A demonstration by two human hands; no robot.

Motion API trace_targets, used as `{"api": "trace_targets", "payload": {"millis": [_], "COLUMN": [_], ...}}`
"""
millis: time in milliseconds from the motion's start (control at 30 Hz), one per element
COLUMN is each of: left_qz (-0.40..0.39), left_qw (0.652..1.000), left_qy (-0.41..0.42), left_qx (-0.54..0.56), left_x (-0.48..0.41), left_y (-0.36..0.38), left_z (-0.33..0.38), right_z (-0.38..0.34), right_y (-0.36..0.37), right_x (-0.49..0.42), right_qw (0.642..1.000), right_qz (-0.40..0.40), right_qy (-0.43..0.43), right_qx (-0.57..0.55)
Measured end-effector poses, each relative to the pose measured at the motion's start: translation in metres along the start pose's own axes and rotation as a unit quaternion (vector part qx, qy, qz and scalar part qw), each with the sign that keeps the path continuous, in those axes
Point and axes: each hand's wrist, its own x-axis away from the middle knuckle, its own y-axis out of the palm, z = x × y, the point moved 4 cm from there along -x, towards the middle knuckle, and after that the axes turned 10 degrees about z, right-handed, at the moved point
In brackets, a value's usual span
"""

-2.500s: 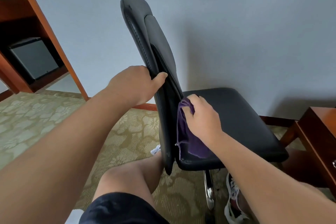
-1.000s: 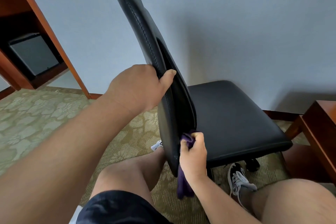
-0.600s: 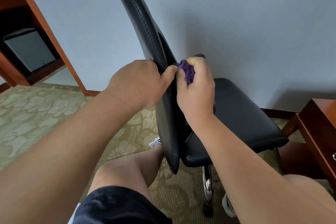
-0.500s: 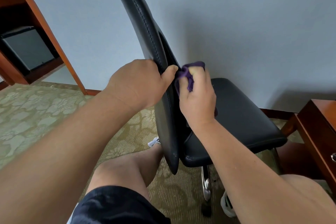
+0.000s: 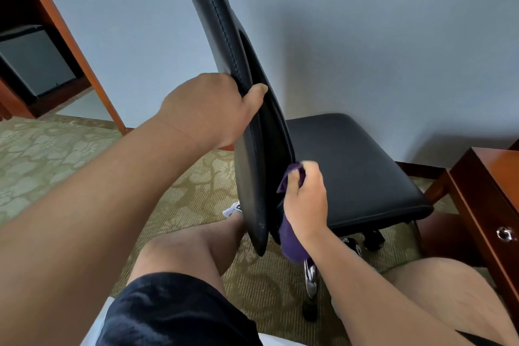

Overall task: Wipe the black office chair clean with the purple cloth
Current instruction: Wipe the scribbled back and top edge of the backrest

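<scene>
Black office chair point(image 5: 351, 166), bunched purple cloth point(image 5: 292, 241) against backrest

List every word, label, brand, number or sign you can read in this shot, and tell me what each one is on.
No text in this view can be read.
Dark marks on the white shoe beside the backrest: too small and blurred to read.
Black office chair, purple cloth, dark box on the shelf, drawer knob: no lettering shows.
</scene>
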Motion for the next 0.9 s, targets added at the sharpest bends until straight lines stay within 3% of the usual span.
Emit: {"api": "trace_targets", "payload": {"millis": [133, 233, 300, 400, 567, 667, 900], "left_qz": [0.027, 0.013, 0.028, 0.047, 0.009, 0.012, 0.004], "left_qw": [0.998, 1.000, 0.999, 0.997, 1.000, 1.000, 1.000], "left_qy": [-0.011, -0.002, -0.008, 0.007, 0.006, 0.006, -0.017], "left_qx": [0.048, 0.013, 0.043, 0.064, -0.002, -0.002, 0.004], "left_x": [0.002, 0.000, 0.000, 0.004, 0.003, 0.001, 0.000], "left_y": [-0.002, 0.000, 0.001, -0.003, 0.005, 0.006, 0.007], "left_z": [0.004, 0.001, 0.001, 0.007, 0.004, 0.002, 0.001], "right_z": [-0.079, -0.098, -0.082, -0.040, 0.037, 0.061, 0.065], "right_y": [-0.015, -0.021, -0.023, -0.014, 0.015, 0.034, 0.049], "right_x": [-0.037, -0.054, -0.059, -0.051, 0.006, 0.042, 0.060], "right_qw": [0.984, 0.969, 0.969, 0.982, 1.000, 0.993, 0.959], "right_qz": [0.071, 0.053, 0.033, 0.015, 0.008, -0.026, -0.113], "right_qy": [-0.155, -0.241, -0.245, -0.188, 0.019, 0.111, 0.251], "right_qx": [-0.052, -0.032, -0.023, -0.017, 0.007, 0.033, -0.065]}}
